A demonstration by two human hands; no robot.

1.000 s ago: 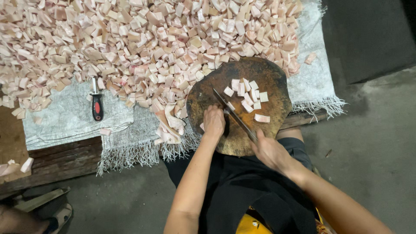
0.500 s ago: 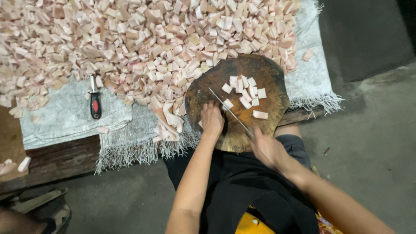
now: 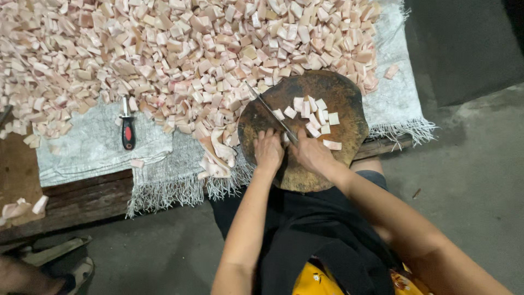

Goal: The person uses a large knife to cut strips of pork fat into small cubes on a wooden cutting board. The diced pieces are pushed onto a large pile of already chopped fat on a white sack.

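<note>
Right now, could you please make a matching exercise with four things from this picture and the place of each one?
Things:
1. knife
2. red-and-black tool
3. round board
4. left hand

Places:
A. lying alone on the grey cloth
B. in the right hand, blade across the board
C. on the board's near part, beside the blade
D. under the cut cubes

Pairs: 1-B, 2-A, 3-D, 4-C

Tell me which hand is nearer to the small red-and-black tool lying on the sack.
Left. The left hand rests on the round chopping block, well to the right of the red-and-black tool. The right hand, gripping the knife, lies farther right still.
</note>
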